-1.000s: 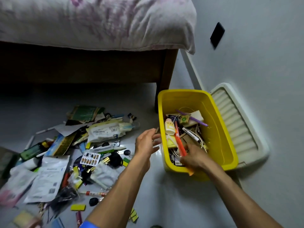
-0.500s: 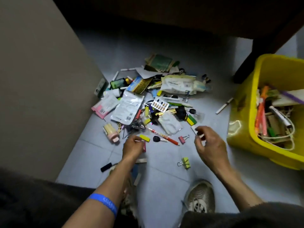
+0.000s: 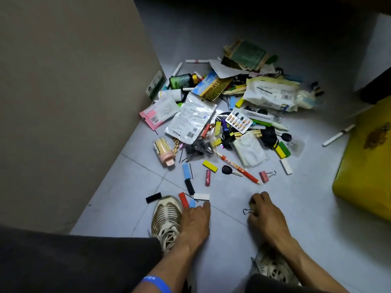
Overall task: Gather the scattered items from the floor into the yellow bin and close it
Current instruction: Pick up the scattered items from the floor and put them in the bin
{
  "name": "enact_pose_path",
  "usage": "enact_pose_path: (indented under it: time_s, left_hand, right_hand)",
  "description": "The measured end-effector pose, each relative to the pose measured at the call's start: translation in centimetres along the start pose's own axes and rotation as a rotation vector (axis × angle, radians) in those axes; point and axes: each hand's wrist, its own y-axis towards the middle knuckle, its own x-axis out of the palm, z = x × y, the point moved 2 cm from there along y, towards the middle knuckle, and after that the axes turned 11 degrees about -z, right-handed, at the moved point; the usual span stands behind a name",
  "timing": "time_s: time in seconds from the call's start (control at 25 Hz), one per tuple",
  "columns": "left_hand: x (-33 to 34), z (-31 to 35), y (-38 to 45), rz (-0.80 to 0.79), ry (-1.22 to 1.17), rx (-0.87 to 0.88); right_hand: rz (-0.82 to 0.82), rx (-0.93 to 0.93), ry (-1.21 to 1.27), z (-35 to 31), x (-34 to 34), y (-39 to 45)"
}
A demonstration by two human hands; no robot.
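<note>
Both hands dropped nearer feet than half second ago. Left hand (image 3: 195,218) now flat on floor, fingers together, tips touching small light-blue block (image 3: 192,203) beside red block (image 3: 183,200). Right hand (image 3: 265,214) curled, pinching yellow binder clip (image 3: 249,210), formerly lying loose. Yellow plastic bin (image 3: 366,170) right of fingers, shifted to frame edge, contents out of view.

Yellow bin (image 3: 364,178) stands open at right; scattered items (image 3: 228,123) lie heaped on the floor beside it
</note>
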Motion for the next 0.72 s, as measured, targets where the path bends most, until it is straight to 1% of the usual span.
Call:
enact_pose_path:
  time_s: [0.16, 0.28, 0.32, 0.52, 0.6, 0.72]
  left_hand:
    - [-1.6, 0.3, -0.1, 0.063, -0.412, -0.023]
    - [-3.0, 0.2, -1.2, 0.093, -0.638, -0.102]
    - [-3.6, -0.1, -1.9, 0.132, -0.695, -0.116]
    - [-4.2, -2.6, -7.1, 0.359, -0.811, -0.091]
    - [-3.8, -4.1, -8.1, 0.383, -0.863, -0.105]
    - [-3.1, -6.2, -8.2, 0.369, -0.851, -0.224]
  right_hand:
    - [-0.016, -0.095, -0.004, -0.9, -0.5, 0.1]
    - [-0.061, -0.188, 0.019, -2.2, -2.5, -0.7]
    - [-0.076, -0.212, 0.014, -2.9, -3.4, -1.3]
    - [-0.137, -0.32, -0.122, -6.2, -7.4, -5.4]
    - [-0.179, -0.338, -0.177, -6.7, -8.1, -6.9]
    - [-0.183, -0.334, -0.237, -6.7, -8.3, -8.2]
